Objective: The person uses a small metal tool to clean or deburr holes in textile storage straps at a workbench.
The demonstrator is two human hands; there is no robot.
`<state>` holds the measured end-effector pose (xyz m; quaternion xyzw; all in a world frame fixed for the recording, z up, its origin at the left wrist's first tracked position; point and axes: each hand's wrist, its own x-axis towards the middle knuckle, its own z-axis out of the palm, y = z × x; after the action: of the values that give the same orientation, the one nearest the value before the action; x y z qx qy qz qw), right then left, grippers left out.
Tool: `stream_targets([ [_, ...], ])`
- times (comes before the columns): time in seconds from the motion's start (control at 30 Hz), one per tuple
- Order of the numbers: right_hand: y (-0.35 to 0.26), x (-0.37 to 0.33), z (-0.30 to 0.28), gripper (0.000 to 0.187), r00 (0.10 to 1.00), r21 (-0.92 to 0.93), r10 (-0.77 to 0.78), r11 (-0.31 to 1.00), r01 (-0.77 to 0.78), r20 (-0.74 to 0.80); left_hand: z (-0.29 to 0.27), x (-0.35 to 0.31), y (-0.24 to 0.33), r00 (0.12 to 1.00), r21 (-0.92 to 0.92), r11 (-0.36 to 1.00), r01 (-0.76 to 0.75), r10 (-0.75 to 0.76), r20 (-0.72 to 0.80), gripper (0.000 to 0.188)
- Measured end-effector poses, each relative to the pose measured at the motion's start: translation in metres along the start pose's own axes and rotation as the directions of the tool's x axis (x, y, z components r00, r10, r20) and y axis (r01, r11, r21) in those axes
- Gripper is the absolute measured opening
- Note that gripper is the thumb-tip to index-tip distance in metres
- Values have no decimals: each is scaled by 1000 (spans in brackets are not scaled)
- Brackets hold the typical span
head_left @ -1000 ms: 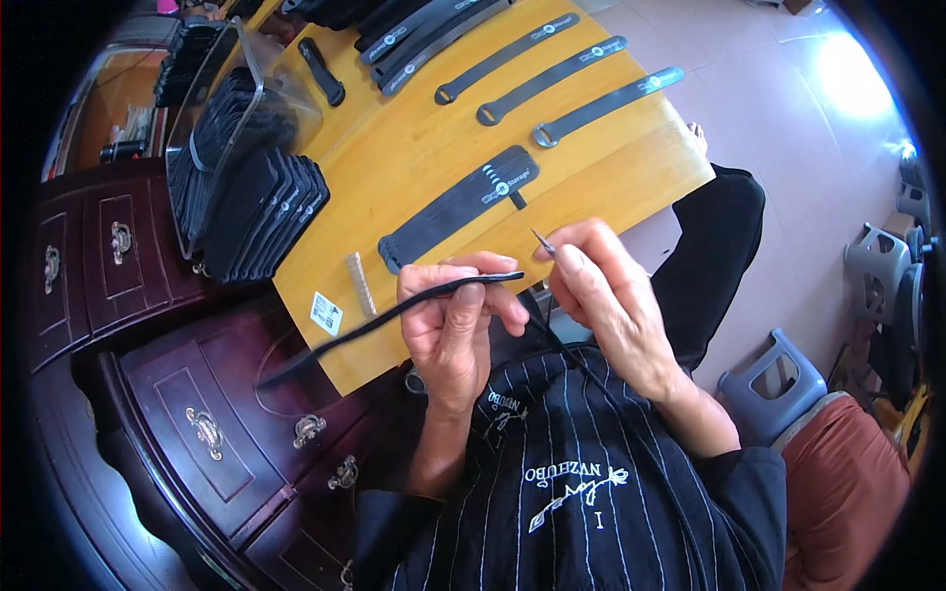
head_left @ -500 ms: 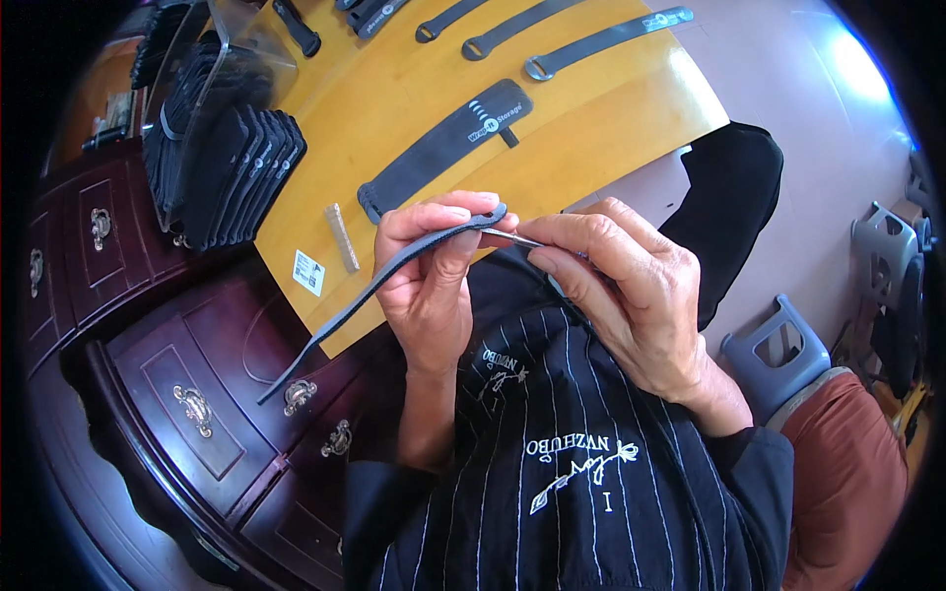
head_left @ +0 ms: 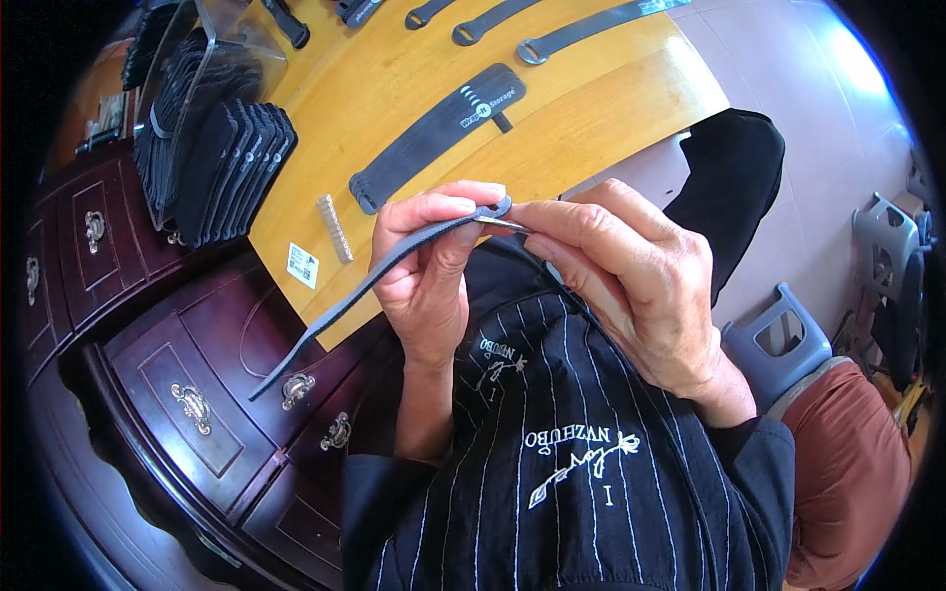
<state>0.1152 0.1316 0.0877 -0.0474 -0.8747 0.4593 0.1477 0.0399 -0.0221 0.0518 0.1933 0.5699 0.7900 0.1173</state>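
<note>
A long dark grey fabric strap is pinched near its upper end by my left hand, thumb on one side and fingers on the other. The upper end curls over into a small loop, while the long tail slants down to the left. Between thumb and forefinger, my right hand grips a thin pointed metal tool. Its tip meets the strap just below the curled end; the rest is hidden in the hand, so its exact kind does not show. Both hands are in front of the table's near edge.
On the yellow wooden table lie a wide black strap, several narrow straps, a small beige strip and a white label. Stacked black straps stand at left, above dark drawers. A grey stool is at right.
The strap's upper end is curled a little more around the tool's tip. My right hand has shifted slightly right and turned. The whole view has moved slightly.
</note>
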Motion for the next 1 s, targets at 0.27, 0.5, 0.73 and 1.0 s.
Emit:
stream_targets([
  [0.27, -5, 3, -11, 23, 989, 45, 81, 995, -87, 126, 1, 3, 0, 1000, 20, 1000, 2, -2, 8, 16],
  [0.5, -1, 4, -11, 19, 984, 42, 102, 993, -109, 143, 2, 4, -3, 998, 103, 993, -56, 54, 20, 15],
  [0.73, 8, 5, -12, 18, 991, 103, 75, 991, -87, 115, -9, 5, 0, 945, 464, 824, -326, 278, 171, 17],
  [1.0, 1, 0, -12, 19, 991, 167, 66, 982, -85, 118, -2, 5, 2, 994, 153, 983, -107, 104, 27, 14],
])
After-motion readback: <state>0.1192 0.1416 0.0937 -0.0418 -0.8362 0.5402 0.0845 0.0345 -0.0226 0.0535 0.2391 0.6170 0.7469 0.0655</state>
